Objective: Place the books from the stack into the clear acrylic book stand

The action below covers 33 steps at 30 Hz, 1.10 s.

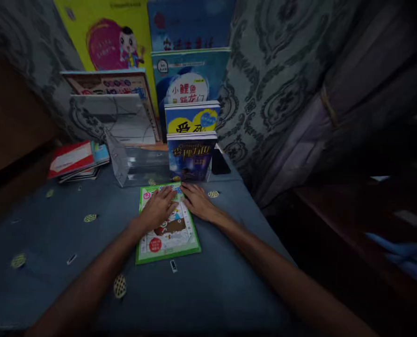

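Observation:
A green-bordered children's book (169, 238) lies flat on the blue tablecloth (71, 234) in front of me. My left hand (160, 207) rests palm down on its upper half, fingers stretched out. My right hand (198, 201) lies flat at the book's upper right edge, fingers spread, touching the cover and the cloth. Neither hand holds anything. Just beyond the fingertips a dark blue book (191, 157) stands upright.
Behind it stand a blue-and-yellow book (192, 118) and taller books (189, 75) against the patterned wall. A clear plastic stand (131, 161) sits left of them. A stack of books with a red cover (75, 161) lies at the far left. A curtain (334, 121) hangs right.

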Motion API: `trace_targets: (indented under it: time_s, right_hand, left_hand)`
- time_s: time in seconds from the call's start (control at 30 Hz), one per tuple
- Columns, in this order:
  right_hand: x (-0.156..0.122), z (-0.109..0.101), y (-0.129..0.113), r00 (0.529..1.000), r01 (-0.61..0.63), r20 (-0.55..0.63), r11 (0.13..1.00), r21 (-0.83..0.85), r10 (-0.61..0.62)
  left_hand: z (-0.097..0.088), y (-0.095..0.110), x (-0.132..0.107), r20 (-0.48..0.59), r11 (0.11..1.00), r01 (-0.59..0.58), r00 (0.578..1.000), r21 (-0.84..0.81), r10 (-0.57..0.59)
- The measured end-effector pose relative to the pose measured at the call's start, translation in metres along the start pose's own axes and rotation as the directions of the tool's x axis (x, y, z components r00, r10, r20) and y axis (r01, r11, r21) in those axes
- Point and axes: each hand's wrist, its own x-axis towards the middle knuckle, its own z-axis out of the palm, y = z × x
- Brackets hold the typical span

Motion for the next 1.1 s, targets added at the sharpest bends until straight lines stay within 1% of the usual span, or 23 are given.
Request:
trace_targets:
  time_s: [0.13, 0.23, 0.3, 0.37, 0.47, 0.53, 0.57, 0.6, 0.7, 0.77, 0.83, 0.9, 1.0, 1.1]
  right_hand:
    - [-0.008, 0.01, -0.006, 0.999, -0.016, -0.048, 0.999, -0.035, 0.014]
    - [-0.012, 0.016, -0.011, 0.994, -0.053, -0.095, 0.997, -0.064, 0.047]
    - [-0.013, 0.018, -0.014, 0.993, -0.052, -0.105, 0.997, -0.063, 0.045]
    - [-0.013, 0.018, -0.014, 0.995, -0.036, -0.091, 0.998, -0.059, 0.03]
    - [-0.012, 0.015, -0.013, 0.998, -0.022, -0.061, 0.998, -0.063, 0.018]
    - [-0.012, 0.013, -0.013, 0.998, -0.017, -0.061, 0.998, -0.063, 0.013]
    - [-0.012, 0.013, -0.012, 0.998, -0.015, -0.067, 0.998, -0.061, 0.011]
    - [-0.012, 0.014, -0.012, 0.997, -0.012, -0.076, 0.998, -0.057, 0.008]
    - [-0.011, 0.016, -0.01, 0.996, -0.001, -0.09, 0.999, -0.036, -0.002]
    - [-0.011, 0.017, -0.009, 0.996, 0.001, -0.09, 1.0, -0.017, -0.002]
    - [-0.011, 0.017, -0.008, 0.995, -0.006, -0.095, 1.0, 0.003, 0.006]
    - [-0.012, 0.017, -0.008, 0.995, -0.006, -0.102, 1.0, 0.026, 0.008]
    - [-0.017, 0.016, -0.007, 0.994, 0.01, -0.109, 0.998, 0.061, -0.003]
    - [-0.026, 0.016, -0.007, 0.994, 0.032, -0.104, 0.995, 0.097, -0.022]
  left_hand:
    - [-0.002, -0.014, 0.005, -0.032, 0.995, -0.085, 0.996, -0.054, 0.084]
    - [-0.003, -0.022, 0.009, -0.062, 0.981, -0.173, 0.984, -0.086, 0.168]
    - [-0.003, -0.025, 0.012, -0.087, 0.976, -0.2, 0.977, -0.085, 0.192]
    - [-0.002, -0.025, 0.013, -0.113, 0.979, -0.193, 0.976, -0.068, 0.185]
    - [-0.006, -0.016, 0.008, -0.136, 0.991, -0.132, 0.982, -0.013, 0.129]
    - [-0.013, -0.003, -0.002, -0.131, 0.992, -0.122, 0.984, 0.015, 0.123]
    - [-0.018, 0.005, -0.009, -0.119, 0.989, -0.146, 0.982, 0.014, 0.146]
    - [-0.023, 0.014, -0.017, -0.1, 0.981, -0.193, 0.976, -0.005, 0.192]
    - [-0.037, 0.04, -0.045, -0.013, 0.936, -0.339, 0.941, -0.097, 0.339]
    - [-0.041, 0.051, -0.062, 0.022, 0.923, -0.373, 0.926, -0.099, 0.377]
    - [-0.039, 0.055, -0.074, 0.018, 0.92, -0.388, 0.921, -0.057, 0.389]
    - [-0.033, 0.055, -0.081, -0.018, 0.916, -0.401, 0.916, -0.013, 0.4]
    - [-0.025, 0.052, -0.081, -0.081, 0.908, -0.419, 0.905, 0.007, 0.419]
    - [-0.025, 0.053, -0.078, -0.118, 0.907, -0.42, 0.902, -0.015, 0.416]
